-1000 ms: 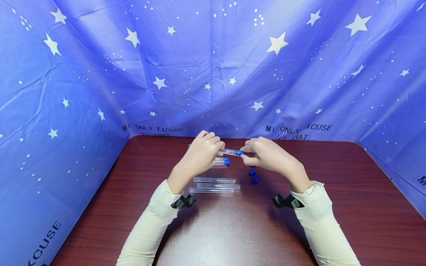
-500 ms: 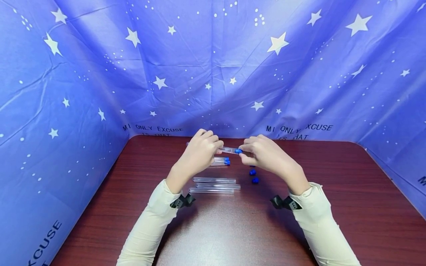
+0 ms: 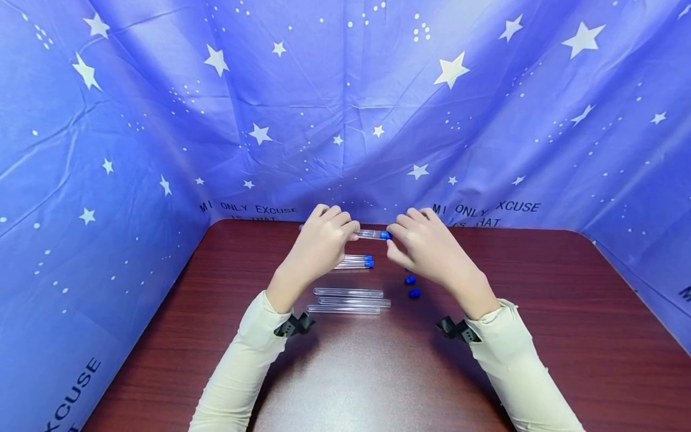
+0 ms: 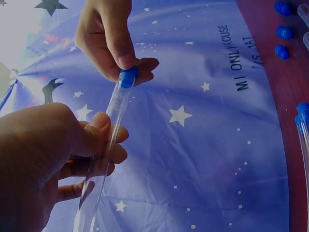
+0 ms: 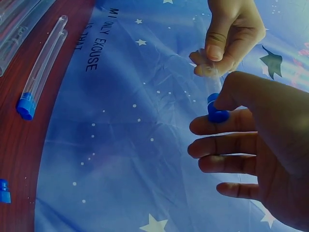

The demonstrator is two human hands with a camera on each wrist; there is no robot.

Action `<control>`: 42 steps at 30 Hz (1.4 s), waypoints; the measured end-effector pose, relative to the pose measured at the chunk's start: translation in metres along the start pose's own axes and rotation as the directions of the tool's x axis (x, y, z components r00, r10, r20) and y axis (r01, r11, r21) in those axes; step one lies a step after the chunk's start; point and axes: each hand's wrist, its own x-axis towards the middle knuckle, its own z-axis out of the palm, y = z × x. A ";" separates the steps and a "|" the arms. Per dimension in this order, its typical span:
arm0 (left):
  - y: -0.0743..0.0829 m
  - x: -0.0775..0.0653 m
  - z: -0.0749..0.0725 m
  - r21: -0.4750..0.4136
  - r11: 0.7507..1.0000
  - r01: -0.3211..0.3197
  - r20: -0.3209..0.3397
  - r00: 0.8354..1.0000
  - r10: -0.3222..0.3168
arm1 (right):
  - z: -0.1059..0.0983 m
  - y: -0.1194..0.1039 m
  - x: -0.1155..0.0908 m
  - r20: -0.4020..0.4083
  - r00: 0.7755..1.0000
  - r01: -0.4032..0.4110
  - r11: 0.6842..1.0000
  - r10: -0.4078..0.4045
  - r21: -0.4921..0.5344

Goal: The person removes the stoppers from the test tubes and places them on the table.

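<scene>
A clear test tube (image 4: pixel 117 102) is held by my left hand (image 3: pixel 321 243), thumb on one side and fingers on the other. At the tube's mouth sits a blue cap (image 5: pixel 218 116). My right hand (image 3: pixel 429 243) pinches this cap between thumb and index finger; its other fingers extend loosely in the right wrist view. Two capped test tubes (image 3: pixel 356 262) lie on the table just in front of the left hand. Nearer the person lie three uncapped test tubes (image 3: pixel 351 302) side by side. Loose blue caps (image 3: pixel 414 293) lie to their right.
The dark red wooden table (image 3: pixel 567 324) ends at a blue curtain (image 3: pixel 345 108) with white stars, which hangs behind it and along both sides. Each wrist wears a black camera strap (image 3: pixel 294 325) over a cream sleeve.
Both hands have risen slightly in the head view, carrying the test tube and its cap up and a little left. The left hand's grip and the right hand's pinch stay the same.
</scene>
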 end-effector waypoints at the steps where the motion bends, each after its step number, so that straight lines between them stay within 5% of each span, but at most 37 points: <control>1: 0.000 0.000 0.001 0.001 1.000 -0.003 -0.004 1.000 0.003 | 0.000 0.000 0.000 -0.003 1.000 0.002 1.000 -0.002 0.003; 14: 0.001 0.000 0.001 -0.006 1.000 0.003 0.019 1.000 -0.003 | 0.002 0.001 0.002 -0.063 0.994 0.087 0.996 -0.085 0.029; 30: 0.001 -0.001 0.000 0.008 1.000 0.020 0.017 1.000 -0.020 | 0.004 -0.001 0.004 -0.087 0.991 0.108 0.994 -0.106 0.017; 42: 0.001 -0.001 -0.002 -0.009 0.998 0.062 0.075 0.995 -0.062 | 0.005 -0.002 0.005 -0.077 0.992 0.104 0.995 -0.104 -0.003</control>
